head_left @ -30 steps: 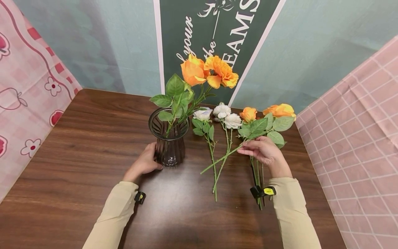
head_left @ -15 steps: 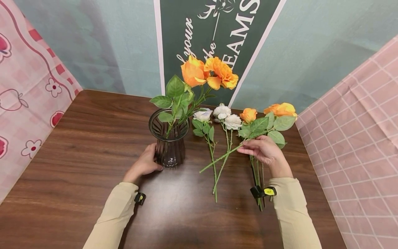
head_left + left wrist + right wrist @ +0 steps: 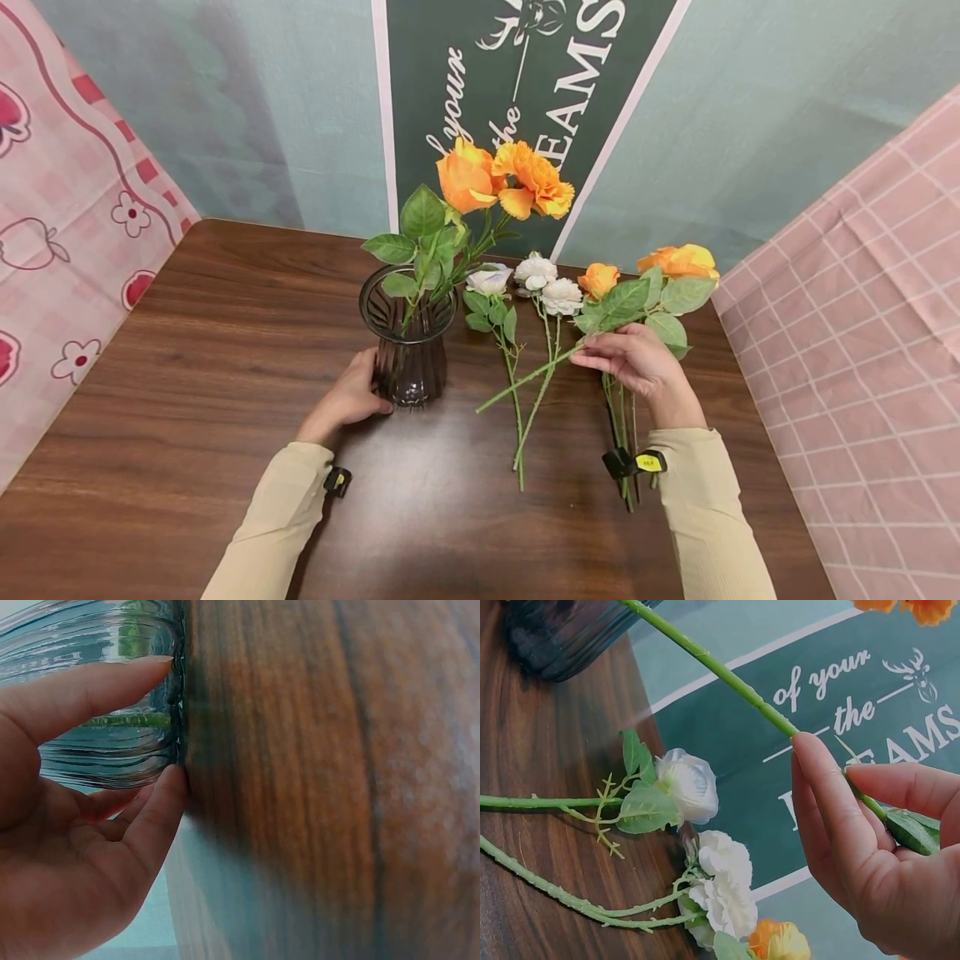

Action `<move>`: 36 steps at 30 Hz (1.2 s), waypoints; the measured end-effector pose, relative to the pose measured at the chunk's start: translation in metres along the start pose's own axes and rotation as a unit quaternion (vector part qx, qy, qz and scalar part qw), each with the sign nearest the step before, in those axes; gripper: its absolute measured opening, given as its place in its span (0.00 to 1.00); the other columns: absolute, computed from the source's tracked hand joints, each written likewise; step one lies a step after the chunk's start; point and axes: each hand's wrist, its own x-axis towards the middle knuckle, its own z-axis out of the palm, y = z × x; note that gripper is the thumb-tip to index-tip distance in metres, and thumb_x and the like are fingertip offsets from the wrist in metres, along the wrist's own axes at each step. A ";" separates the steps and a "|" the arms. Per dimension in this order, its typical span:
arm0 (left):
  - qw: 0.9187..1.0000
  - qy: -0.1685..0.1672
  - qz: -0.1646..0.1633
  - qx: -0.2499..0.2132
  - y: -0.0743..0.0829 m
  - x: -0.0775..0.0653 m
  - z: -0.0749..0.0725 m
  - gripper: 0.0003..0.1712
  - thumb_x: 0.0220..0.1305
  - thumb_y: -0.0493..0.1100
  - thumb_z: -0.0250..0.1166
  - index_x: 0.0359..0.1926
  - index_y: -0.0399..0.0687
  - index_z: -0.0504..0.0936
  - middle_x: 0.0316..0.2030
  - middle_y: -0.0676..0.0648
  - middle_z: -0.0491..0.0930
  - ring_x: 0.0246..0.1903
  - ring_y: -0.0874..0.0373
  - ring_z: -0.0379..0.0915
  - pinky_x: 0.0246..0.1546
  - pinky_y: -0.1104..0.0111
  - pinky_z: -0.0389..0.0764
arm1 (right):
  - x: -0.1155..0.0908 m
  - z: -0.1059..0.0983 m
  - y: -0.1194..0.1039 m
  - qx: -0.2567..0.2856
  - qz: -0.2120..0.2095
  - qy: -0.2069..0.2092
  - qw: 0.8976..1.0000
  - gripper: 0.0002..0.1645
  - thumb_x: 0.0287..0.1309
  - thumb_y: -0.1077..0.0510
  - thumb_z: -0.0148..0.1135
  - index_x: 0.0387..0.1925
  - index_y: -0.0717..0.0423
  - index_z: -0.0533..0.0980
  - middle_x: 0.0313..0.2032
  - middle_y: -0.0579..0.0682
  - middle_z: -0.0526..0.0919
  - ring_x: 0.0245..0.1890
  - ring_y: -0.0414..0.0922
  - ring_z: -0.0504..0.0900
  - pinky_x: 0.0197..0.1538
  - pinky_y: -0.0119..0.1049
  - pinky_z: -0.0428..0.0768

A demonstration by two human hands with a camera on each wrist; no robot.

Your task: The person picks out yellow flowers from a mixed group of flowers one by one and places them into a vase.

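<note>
A dark ribbed glass vase (image 3: pixel 411 367) stands on the table, holding an orange rose (image 3: pixel 468 177) and a ruffled orange carnation (image 3: pixel 534 182). My left hand (image 3: pixel 347 393) grips the vase low down; in the left wrist view its thumb (image 3: pixel 97 694) lies across the glass near the base, with the other fingers on the opposite side. Between thumb and fingers, my right hand (image 3: pixel 633 360) pinches the green stem (image 3: pixel 720 671) of a yellow-orange rose (image 3: pixel 678 262). That stem slants over the white flowers' stems, its cut end pointing toward the vase.
A white rose (image 3: pixel 489 279) with leaves and white flowers (image 3: pixel 561 296) lie between vase and right hand. A smaller orange rose (image 3: pixel 598 280) lies behind the right hand, with stems under the wrist. Cloth-covered walls (image 3: pixel 847 308) border the wooden table (image 3: pixel 225 333).
The held rose has shifted slightly: its stem end moved a little left and up, its bloom a little right. My left hand keeps its place on the vase.
</note>
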 end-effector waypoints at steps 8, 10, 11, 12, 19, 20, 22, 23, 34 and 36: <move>1.000 0.002 0.003 0.002 0.000 0.000 0.000 0.51 0.31 0.30 0.70 0.60 0.25 0.55 0.53 0.28 0.60 0.53 0.36 0.60 0.56 0.48 0.61 | 0.000 0.003 -0.002 0.008 -0.006 -0.016 1.000 0.20 0.57 0.80 0.34 0.28 0.76 0.76 0.28 0.65 0.78 0.33 0.54 0.82 0.43 0.42 0.78; 1.000 0.002 0.002 0.003 0.000 0.000 0.000 0.51 0.31 0.30 0.70 0.60 0.25 0.55 0.53 0.27 0.60 0.53 0.36 0.59 0.56 0.49 0.61 | 0.000 0.004 -0.004 0.007 -0.009 -0.016 1.000 0.20 0.57 0.80 0.34 0.28 0.76 0.76 0.27 0.64 0.78 0.33 0.54 0.82 0.43 0.42 0.78; 1.000 0.002 0.003 0.004 0.000 0.000 0.000 0.50 0.31 0.30 0.70 0.60 0.25 0.55 0.53 0.27 0.60 0.54 0.36 0.59 0.56 0.49 0.60 | 0.000 0.005 -0.004 0.008 -0.010 -0.015 1.000 0.20 0.57 0.80 0.34 0.28 0.76 0.76 0.27 0.64 0.78 0.33 0.54 0.81 0.43 0.42 0.78; 1.000 0.002 0.002 0.004 0.000 -0.001 0.000 0.50 0.31 0.30 0.70 0.59 0.25 0.55 0.53 0.27 0.60 0.54 0.36 0.59 0.56 0.49 0.60 | 0.000 0.006 -0.005 0.010 -0.011 -0.014 1.000 0.20 0.57 0.80 0.34 0.28 0.75 0.76 0.27 0.64 0.78 0.34 0.54 0.81 0.43 0.42 0.78; 1.000 0.000 -0.001 0.006 0.000 -0.001 0.000 0.50 0.32 0.30 0.70 0.60 0.26 0.55 0.53 0.28 0.60 0.54 0.36 0.59 0.56 0.49 0.60 | -0.001 0.014 -0.013 0.007 -0.025 -0.015 1.000 0.19 0.57 0.79 0.35 0.27 0.76 0.75 0.27 0.64 0.78 0.33 0.55 0.82 0.43 0.42 0.78; 1.000 0.001 0.001 0.006 0.000 -0.001 0.000 0.50 0.32 0.30 0.69 0.59 0.26 0.56 0.53 0.28 0.60 0.53 0.36 0.59 0.56 0.49 0.61 | -0.002 0.015 -0.014 0.008 -0.028 -0.018 0.999 0.19 0.57 0.79 0.35 0.28 0.76 0.75 0.27 0.64 0.78 0.33 0.55 0.82 0.43 0.43 0.78; 1.000 0.001 0.003 0.005 -0.001 -0.001 0.000 0.49 0.32 0.30 0.69 0.59 0.26 0.56 0.53 0.28 0.61 0.53 0.36 0.60 0.56 0.49 0.61 | -0.002 0.017 -0.016 0.016 -0.033 -0.023 0.999 0.19 0.57 0.79 0.35 0.28 0.77 0.75 0.27 0.65 0.78 0.33 0.55 0.82 0.43 0.43 0.78; 1.000 0.002 0.004 0.005 -0.001 -0.001 0.001 0.49 0.32 0.30 0.69 0.59 0.26 0.56 0.53 0.28 0.61 0.53 0.36 0.59 0.56 0.49 0.61 | -0.002 0.018 -0.016 0.017 -0.036 -0.025 0.999 0.19 0.57 0.79 0.34 0.28 0.77 0.75 0.27 0.65 0.78 0.33 0.55 0.82 0.43 0.43 0.78; 1.000 0.000 0.003 0.002 -0.003 0.001 0.001 0.50 0.32 0.31 0.69 0.60 0.26 0.56 0.54 0.28 0.60 0.54 0.36 0.59 0.56 0.49 0.61 | -0.003 0.027 -0.024 0.045 -0.063 -0.039 0.996 0.21 0.58 0.79 0.32 0.26 0.79 0.75 0.26 0.67 0.78 0.33 0.58 0.82 0.42 0.44 0.78; 1.000 0.000 0.002 -0.001 -0.003 0.001 0.001 0.50 0.32 0.30 0.69 0.60 0.26 0.56 0.54 0.28 0.59 0.54 0.36 0.59 0.56 0.49 0.61 | -0.003 0.029 -0.025 0.052 -0.066 -0.041 0.996 0.22 0.58 0.79 0.31 0.26 0.80 0.76 0.25 0.68 0.78 0.32 0.58 0.82 0.42 0.45 0.78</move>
